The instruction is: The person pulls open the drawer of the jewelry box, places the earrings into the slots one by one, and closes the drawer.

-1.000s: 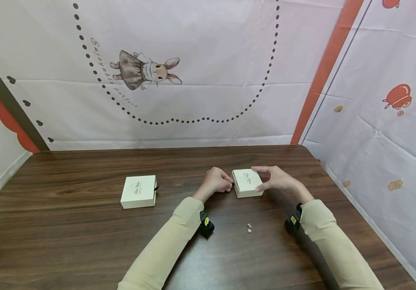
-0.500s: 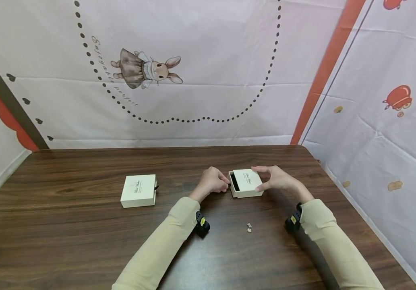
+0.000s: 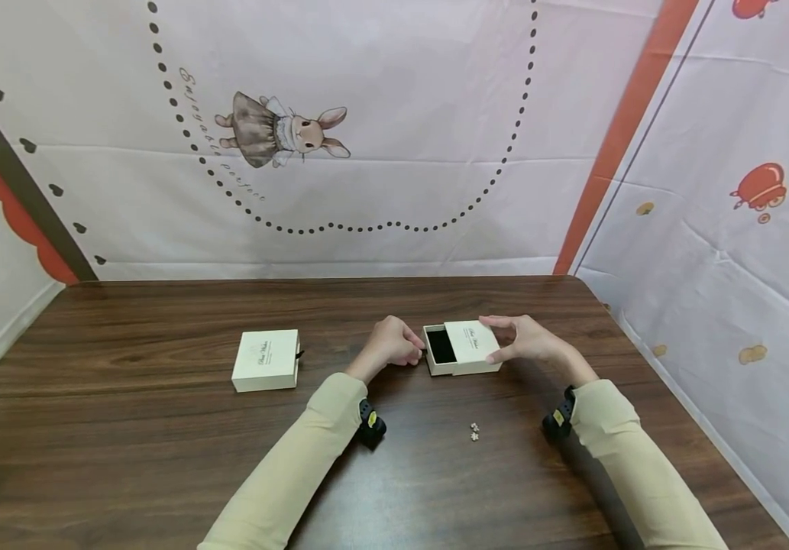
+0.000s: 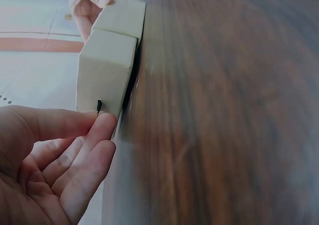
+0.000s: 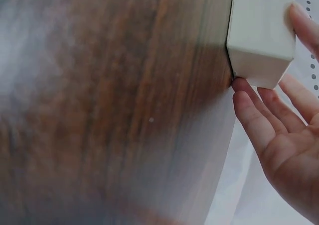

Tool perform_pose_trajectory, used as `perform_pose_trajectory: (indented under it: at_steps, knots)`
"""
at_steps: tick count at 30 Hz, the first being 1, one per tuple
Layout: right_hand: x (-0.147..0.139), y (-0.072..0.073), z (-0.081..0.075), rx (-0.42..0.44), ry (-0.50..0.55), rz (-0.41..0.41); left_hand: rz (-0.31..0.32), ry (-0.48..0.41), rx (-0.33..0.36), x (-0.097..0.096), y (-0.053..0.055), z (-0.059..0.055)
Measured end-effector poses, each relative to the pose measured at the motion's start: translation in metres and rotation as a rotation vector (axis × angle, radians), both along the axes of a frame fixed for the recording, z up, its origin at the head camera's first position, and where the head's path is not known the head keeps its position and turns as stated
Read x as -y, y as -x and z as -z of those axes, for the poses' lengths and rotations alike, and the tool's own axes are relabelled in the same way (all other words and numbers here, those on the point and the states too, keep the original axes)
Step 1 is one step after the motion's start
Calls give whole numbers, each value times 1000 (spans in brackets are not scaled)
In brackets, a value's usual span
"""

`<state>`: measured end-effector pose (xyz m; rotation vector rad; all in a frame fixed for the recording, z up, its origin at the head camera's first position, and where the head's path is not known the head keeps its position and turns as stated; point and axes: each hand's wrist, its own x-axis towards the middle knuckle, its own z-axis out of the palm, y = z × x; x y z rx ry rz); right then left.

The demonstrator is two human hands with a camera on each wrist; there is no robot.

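Note:
A small cream drawer box [image 3: 474,345] with dark lettering lies right of centre in the head view. Its drawer [image 3: 441,348], lined in black, sticks out partway to the left. My left hand [image 3: 389,341] pinches the drawer's short black pull tab [image 4: 99,106] between thumb and index finger. At the other end, my right hand [image 3: 531,341] holds the box's sleeve, thumb on the near side and fingers around the far side and end. In front of the box lie two tiny flower-shaped pieces [image 3: 474,432], too small to tell their kind.
A second cream box [image 3: 265,360] of the same sort, closed, with a black tab on its right side, sits to the left on the dark wooden table [image 3: 126,428]. Printed cloth [image 3: 394,137] hangs behind the table's far edge and along its right side.
My left hand has moved left, drawing the drawer out of the sleeve and baring its black lining. The right hand has kept its hold on the sleeve in place.

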<state>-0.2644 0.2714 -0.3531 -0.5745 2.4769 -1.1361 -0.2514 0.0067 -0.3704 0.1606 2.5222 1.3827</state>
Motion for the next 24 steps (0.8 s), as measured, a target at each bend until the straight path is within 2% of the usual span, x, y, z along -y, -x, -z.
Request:
perform_pose_trajectory:
  at_steps: [12, 17, 24]
  knots:
    - [0, -1, 3, 63, 68, 52, 0, 41, 20, 16, -4, -5]
    - [0, -2, 4, 49, 77, 47, -9, 72, 0, 21, -5, -5]
    - [1, -3, 4, 20, 79, 94, -7, 89, -6, 25, -3, -5]
